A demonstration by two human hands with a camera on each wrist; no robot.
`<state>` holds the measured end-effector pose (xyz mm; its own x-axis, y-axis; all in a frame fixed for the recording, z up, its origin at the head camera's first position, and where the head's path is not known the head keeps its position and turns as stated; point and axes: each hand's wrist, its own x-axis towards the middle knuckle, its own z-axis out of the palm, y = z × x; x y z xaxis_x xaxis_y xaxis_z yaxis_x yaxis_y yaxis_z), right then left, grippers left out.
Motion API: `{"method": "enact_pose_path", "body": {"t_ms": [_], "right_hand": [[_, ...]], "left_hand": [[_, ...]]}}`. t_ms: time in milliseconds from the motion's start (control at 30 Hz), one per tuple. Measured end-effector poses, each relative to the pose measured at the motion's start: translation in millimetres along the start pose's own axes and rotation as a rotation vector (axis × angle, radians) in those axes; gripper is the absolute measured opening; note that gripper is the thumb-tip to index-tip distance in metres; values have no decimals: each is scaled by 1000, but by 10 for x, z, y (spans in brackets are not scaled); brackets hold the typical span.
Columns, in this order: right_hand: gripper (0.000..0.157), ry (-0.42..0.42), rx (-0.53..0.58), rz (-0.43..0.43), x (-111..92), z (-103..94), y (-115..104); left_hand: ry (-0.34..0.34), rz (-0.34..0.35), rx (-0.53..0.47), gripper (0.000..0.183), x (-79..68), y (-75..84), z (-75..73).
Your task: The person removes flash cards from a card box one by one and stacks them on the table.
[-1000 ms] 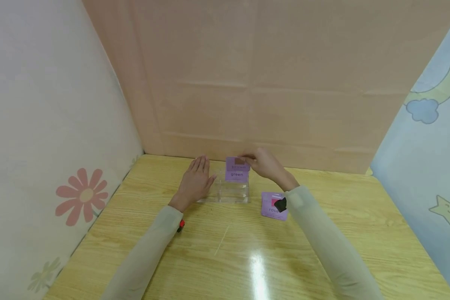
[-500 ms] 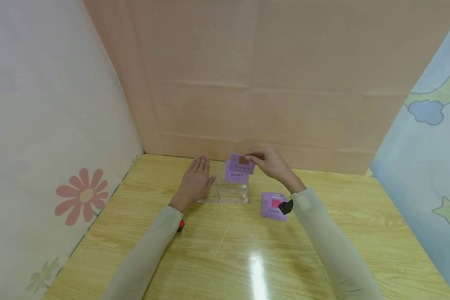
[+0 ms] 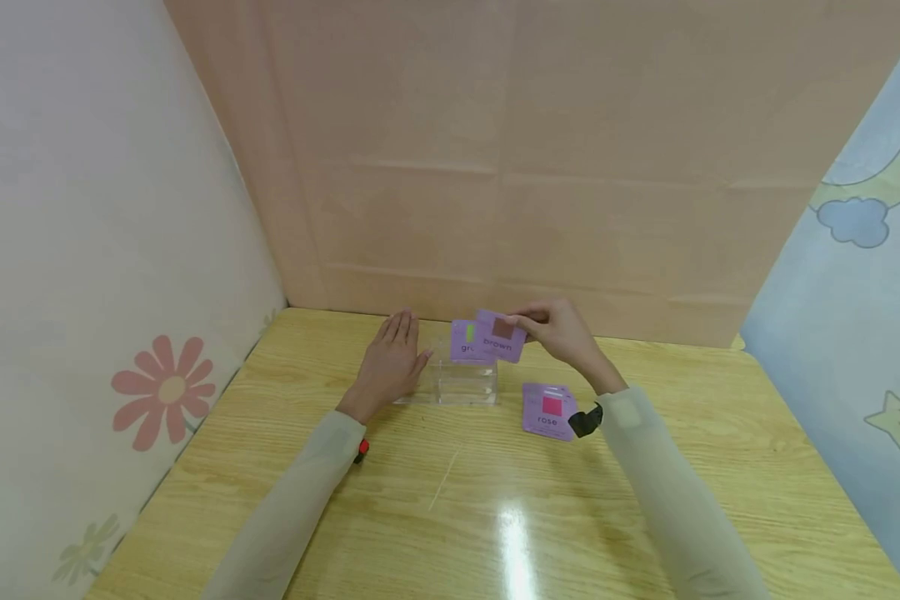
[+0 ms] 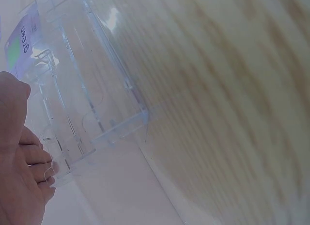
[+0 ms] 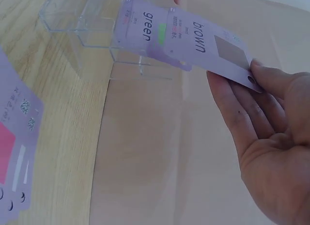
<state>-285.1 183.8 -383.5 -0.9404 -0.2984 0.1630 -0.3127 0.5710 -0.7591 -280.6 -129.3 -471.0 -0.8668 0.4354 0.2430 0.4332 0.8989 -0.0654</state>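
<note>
My right hand (image 3: pixel 562 333) pinches a purple card marked "brown" (image 3: pixel 500 336) by its edge, thumb on the face and fingers behind. The card is tilted and overlaps another purple card marked "green" (image 3: pixel 461 342), which stands in the back right part of a clear, stepped plastic holder (image 3: pixel 467 386). In the right wrist view the brown card (image 5: pixel 206 48) hides part of the green card (image 5: pixel 140 28). Flat and straight-fingered, my left hand (image 3: pixel 392 360) lies along the holder's left side. The left wrist view has its fingers (image 4: pixel 36 162) right at the clear holder's (image 4: pixel 92 89) edge.
A small stack of purple cards, "rose" (image 3: pixel 549 414) on top, lies on the wooden table (image 3: pixel 390 517) to the right of the holder. Close behind rises a brown paper backdrop (image 3: pixel 495 208). Patterned walls flank both sides.
My right hand has moved to the right, drawing the brown card away from in front of the green card. That card has tilted, its word now readable. The left hand has stayed still.
</note>
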Motion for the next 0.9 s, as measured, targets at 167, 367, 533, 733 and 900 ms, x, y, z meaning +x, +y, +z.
{"method": "enact_pose_path", "body": {"t_ms": [167,367,533,733,900], "right_hand": [[27,-8,50,43,-47,-30,81],[29,-34,84,81,-130,-61,195],[29,-52,106,91,-194,-79,283],[30,-70,115,128,-259,-82,411],[32,-79,113,137,-310,-78,517]], "left_hand": [[1,0,5,73,-2,-4,4],[2,-2,-5,73,-11,-17,24],[11,1,-5,73,-13,-20,45],[6,-4,-18,72,-30,-3,21],[7,-5,-11,72,-37,6,13]]}}
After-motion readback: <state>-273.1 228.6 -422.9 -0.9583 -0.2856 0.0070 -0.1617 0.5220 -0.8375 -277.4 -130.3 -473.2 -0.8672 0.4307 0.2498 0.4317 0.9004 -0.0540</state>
